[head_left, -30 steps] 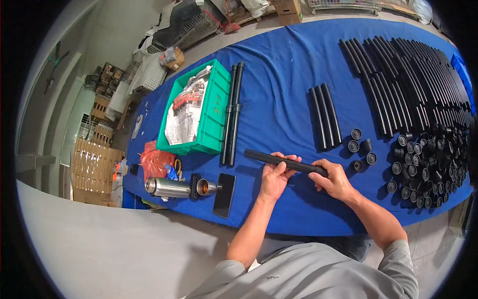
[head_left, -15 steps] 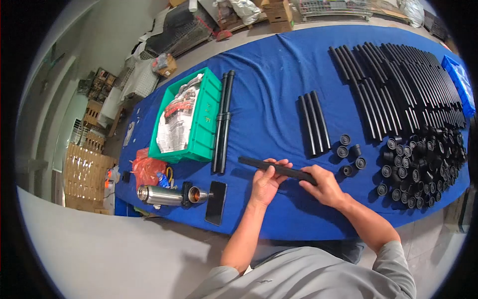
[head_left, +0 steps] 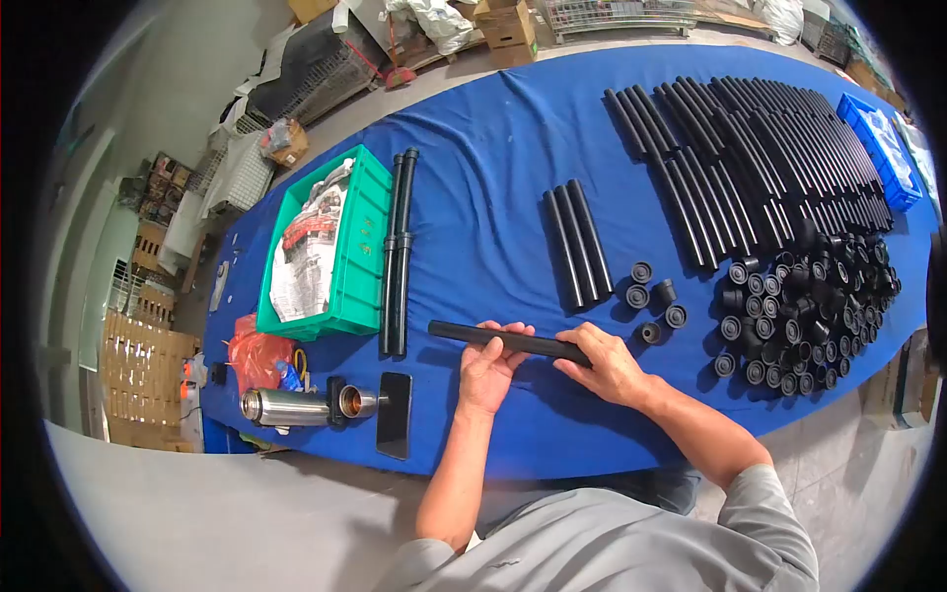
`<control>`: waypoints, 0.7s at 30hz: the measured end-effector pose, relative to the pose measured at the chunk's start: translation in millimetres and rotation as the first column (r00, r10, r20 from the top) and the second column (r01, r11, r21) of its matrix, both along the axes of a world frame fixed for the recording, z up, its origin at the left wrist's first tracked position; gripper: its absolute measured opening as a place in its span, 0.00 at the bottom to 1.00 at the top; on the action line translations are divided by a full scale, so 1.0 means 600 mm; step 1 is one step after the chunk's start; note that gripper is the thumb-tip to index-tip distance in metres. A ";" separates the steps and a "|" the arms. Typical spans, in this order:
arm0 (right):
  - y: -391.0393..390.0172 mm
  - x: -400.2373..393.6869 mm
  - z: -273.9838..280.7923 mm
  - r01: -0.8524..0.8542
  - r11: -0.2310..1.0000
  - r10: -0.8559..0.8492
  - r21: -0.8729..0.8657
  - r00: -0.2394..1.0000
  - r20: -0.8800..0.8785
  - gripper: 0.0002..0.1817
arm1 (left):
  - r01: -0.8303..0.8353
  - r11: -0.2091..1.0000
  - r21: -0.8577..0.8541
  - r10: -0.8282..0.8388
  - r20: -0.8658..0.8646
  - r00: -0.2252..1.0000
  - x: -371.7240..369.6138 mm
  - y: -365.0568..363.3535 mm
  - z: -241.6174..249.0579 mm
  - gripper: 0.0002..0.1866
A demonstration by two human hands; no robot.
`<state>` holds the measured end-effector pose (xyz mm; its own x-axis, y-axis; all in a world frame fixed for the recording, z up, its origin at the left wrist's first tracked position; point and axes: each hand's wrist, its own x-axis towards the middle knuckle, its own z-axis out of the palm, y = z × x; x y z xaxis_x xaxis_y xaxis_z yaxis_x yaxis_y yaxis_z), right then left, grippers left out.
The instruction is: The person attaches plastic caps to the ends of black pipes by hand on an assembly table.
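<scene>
A black tube (head_left: 543, 344) is held nearly level above the blue cloth, its left end slightly higher in the view. My left hand (head_left: 483, 377) cradles it from below, with the thumb against its near side. My right hand (head_left: 610, 367) is wrapped round the tube's right end and hides that tip. Beyond my hands lie three loose black tubes (head_left: 577, 245), side by side. Several round black end caps (head_left: 638, 296) sit between them and my right hand.
Rows of black tubes (head_left: 730, 158) and a heap of black caps (head_left: 789, 331) cover the right side. On the left are a green crate (head_left: 371, 252), two long capped tubes (head_left: 394, 286), a steel flask (head_left: 286, 407), a phone (head_left: 394, 414) and a red bag (head_left: 258, 350).
The whole view has shifted, so the table's things appear farther left. Both hands keep hold of the tube, with little change in their grip.
</scene>
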<state>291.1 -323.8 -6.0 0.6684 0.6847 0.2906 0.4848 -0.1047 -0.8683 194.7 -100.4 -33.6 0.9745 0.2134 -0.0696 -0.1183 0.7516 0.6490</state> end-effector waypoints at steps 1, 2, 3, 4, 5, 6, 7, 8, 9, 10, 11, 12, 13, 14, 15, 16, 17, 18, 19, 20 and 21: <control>-0.005 -0.002 0.028 -0.045 0.997 0.027 -0.063 0.965 -0.261 0.18 | 0.006 1.000 -0.001 -0.006 0.014 1.000 -0.001 0.000 0.001 0.12; -0.008 -0.003 0.043 -0.104 0.988 0.034 -0.112 0.863 -0.504 0.18 | 0.011 1.000 -0.002 -0.011 0.028 1.000 -0.001 0.000 0.001 0.12; -0.009 -0.003 0.039 -0.099 0.991 0.035 -0.087 0.835 -0.549 0.19 | 0.008 1.000 0.009 -0.008 0.021 1.000 -0.001 -0.002 0.001 0.12; -0.009 -0.003 0.031 -0.091 0.994 0.037 -0.061 0.805 -0.591 0.19 | 0.004 1.000 0.022 -0.005 0.015 1.000 -0.001 -0.003 0.002 0.12; -0.006 -0.002 0.023 -0.083 0.996 0.042 -0.035 0.775 -0.631 0.19 | 0.001 0.999 0.036 -0.002 0.010 1.000 0.001 -0.003 0.003 0.12; -0.001 -0.004 0.011 -0.022 1.000 0.020 -0.002 0.928 -0.371 0.19 | -0.003 1.000 0.020 0.003 -0.002 1.000 0.002 -0.003 0.005 0.12; 0.005 -0.008 -0.001 0.027 0.999 -0.023 0.047 0.997 -0.080 0.19 | -0.008 1.000 0.003 0.008 -0.014 1.000 0.002 -0.004 0.007 0.11; 0.007 -0.009 -0.012 0.059 0.993 -0.081 0.107 0.973 0.214 0.19 | -0.013 1.000 -0.015 0.013 -0.028 1.000 0.003 -0.004 0.007 0.11; 0.004 -0.008 -0.003 0.022 0.998 -0.026 0.056 0.997 0.075 0.19 | -0.010 1.000 -0.019 0.010 -0.016 1.000 0.002 -0.003 0.006 0.11; -0.002 -0.007 0.009 -0.022 1.000 0.023 0.010 0.997 -0.070 0.19 | -0.006 1.000 -0.023 0.006 -0.004 1.000 0.002 -0.001 0.002 0.11; -0.007 -0.006 0.021 -0.072 0.997 0.065 -0.029 0.974 -0.215 0.20 | -0.003 1.000 -0.027 0.003 0.007 1.000 0.001 0.001 -0.001 0.12; -0.009 -0.005 0.030 -0.087 0.995 0.064 -0.048 0.932 -0.356 0.20 | -0.001 1.000 -0.028 0.001 0.006 1.000 0.001 0.001 -0.003 0.12; -0.010 -0.005 0.037 -0.104 0.993 0.060 -0.063 0.870 -0.489 0.20 | 0.001 1.000 -0.026 -0.001 0.004 1.000 0.001 0.002 -0.004 0.12; -0.008 -0.006 0.041 -0.122 0.990 0.052 -0.073 0.790 -0.611 0.20 | 0.005 1.000 -0.023 -0.005 0.002 1.000 0.001 0.003 -0.004 0.12; -0.005 -0.008 0.029 -0.060 0.997 0.041 -0.044 0.936 -0.349 0.20 | 0.008 1.000 -0.011 -0.008 -0.002 1.000 0.001 0.002 -0.001 0.12; 0.000 -0.010 0.009 -0.007 1.000 0.007 0.001 0.998 -0.056 0.19 | 0.011 1.000 0.000 -0.011 -0.005 1.000 0.002 0.000 0.003 0.12; 0.001 -0.011 -0.008 0.030 0.998 -0.042 0.055 0.970 0.240 0.19 | 0.013 1.000 0.008 -0.013 -0.009 1.000 0.004 -0.002 0.005 0.12; 0.005 -0.011 0.001 0.037 0.997 -0.052 0.069 0.970 0.236 0.19 | 0.011 1.000 0.004 -0.011 -0.003 1.000 0.004 -0.001 0.004 0.12; 0.002 -0.011 0.011 -0.007 1.000 0.007 0.002 1.000 0.000 0.20 | 0.008 1.000 -0.001 -0.008 0.002 1.000 0.002 0.001 0.000 0.12; -0.005 -0.009 0.024 -0.067 0.996 0.052 -0.052 0.970 -0.239 0.20 | 0.005 1.000 -0.007 -0.005 0.007 1.000 0.001 0.001 -0.002 0.12; -0.008 -0.005 0.039 -0.138 0.986 0.080 -0.091 0.881 -0.467 0.21 | 0.005 1.000 0.001 -0.005 0.003 1.000 0.001 -0.001 -0.001 0.12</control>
